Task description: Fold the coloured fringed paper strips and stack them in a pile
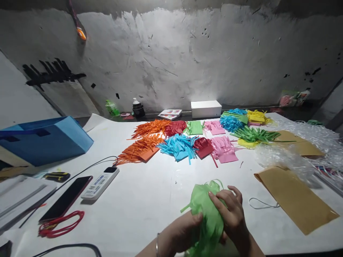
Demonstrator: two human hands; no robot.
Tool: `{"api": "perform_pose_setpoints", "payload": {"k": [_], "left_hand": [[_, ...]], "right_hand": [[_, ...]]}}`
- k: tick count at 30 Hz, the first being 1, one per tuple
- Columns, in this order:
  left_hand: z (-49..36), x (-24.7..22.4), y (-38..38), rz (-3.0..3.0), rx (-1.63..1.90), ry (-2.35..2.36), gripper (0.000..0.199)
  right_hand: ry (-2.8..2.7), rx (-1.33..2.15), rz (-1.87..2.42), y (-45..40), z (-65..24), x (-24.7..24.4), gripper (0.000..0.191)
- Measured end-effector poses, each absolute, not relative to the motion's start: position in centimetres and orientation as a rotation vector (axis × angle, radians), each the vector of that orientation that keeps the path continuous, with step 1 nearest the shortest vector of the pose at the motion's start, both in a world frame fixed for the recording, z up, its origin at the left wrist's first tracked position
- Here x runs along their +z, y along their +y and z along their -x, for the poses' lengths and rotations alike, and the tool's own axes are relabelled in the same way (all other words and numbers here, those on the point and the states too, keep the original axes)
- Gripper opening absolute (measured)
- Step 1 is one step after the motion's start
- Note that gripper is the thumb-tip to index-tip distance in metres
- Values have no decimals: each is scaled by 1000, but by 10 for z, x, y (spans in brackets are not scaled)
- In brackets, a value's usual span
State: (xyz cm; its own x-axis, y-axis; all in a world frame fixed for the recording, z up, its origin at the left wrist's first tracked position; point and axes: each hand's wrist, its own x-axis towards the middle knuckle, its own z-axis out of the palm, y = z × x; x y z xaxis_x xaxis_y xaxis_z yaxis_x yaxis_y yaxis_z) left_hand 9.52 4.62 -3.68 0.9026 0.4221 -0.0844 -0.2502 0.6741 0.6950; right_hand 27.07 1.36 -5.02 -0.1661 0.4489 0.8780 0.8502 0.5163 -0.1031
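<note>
Your left hand (184,228) and right hand (232,212) both gripped green paper (205,203), seemingly unfinished, while fringed bundles (179,146) beyond them looked done.

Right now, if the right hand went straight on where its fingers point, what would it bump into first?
The right hand would first push into the green paper it touches. Beyond that, the nearer blue fringed paper seems roughly in line, though depth is unclear.
</note>
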Motion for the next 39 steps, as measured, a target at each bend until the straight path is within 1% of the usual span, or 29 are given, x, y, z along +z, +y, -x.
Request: {"api": "perform_pose_setpoints", "payload": {"k": [2, 5, 7, 9, 11, 12, 14, 17, 19, 21, 23, 25, 27, 29, 31, 34, 37, 39], "left_hand": [[-109, -44, 35, -582, 320, 245, 55], [-129, -46, 28, -524, 290, 293, 30], [-134, -40, 32, -584, 289, 310, 27], [-127, -33, 42, -680, 267, 363, 30], [-107, -27, 56, -832, 244, 470, 32], [-93, -24, 63, -924, 249, 545, 32], [-58, -21, 76, -1107, 273, 734, 33], [-7, -23, 88, -1461, 289, 1085, 33], [16, -30, 89, -1781, 408, 1295, 35], [22, -41, 82, -2131, 612, 1385, 39], [11, -56, 71, -2465, 719, 1228, 43], [-11, -72, 58, -2699, 686, 912, 46], [-34, -86, 49, -2771, 657, 738, 40], [-47, -96, 44, -2766, 678, 725, 29], [-50, -100, 44, -2741, 692, 724, 23], [-43, -98, 46, -2708, 673, 689, 23], [-39, -94, 46, -2680, 652, 690, 24], [-40, -93, 45, -2673, 649, 688, 24]], "right_hand": [[-1796, -555, 1138, 15, -287, -46, 29], [-1687, -748, 1280, 6, -328, -30, 32], [-1605, -948, 1359, -6, -355, -17, 38], [-1640, -1054, 1371, -18, -369, -11, 54], [-1803, -991, 1359, -24, -364, -18, 63], [-1898, -911, 1355, -25, -355, -27, 63], [-2020, -726, 1357, -20, -329, -53, 56], [-2004, -515, 1337, -9, -285, -97, 41], [-1980, -448, 1321, -4, -262, -119, 39], [-1971, -408, 1323, -2, -246, -130, 39], [-1977, -356, 1335, -2, -238, -132, 41], [-2009, -295, 1340, -3, -236, -129, 44], [-2058, -235, 1341, -5, -240, -125, 46], [-2106, -206, 1351, -9, -250, -121, 49], [-2157, -209, 1382, -16, -265, -117, 49], [-2240, -218, 1402, -29, -286, -107, 38], [-2255, -159, 1305, -37, -291, -95, 36], [-2222, -113, 1237, -37, -284, -88, 29]]}}
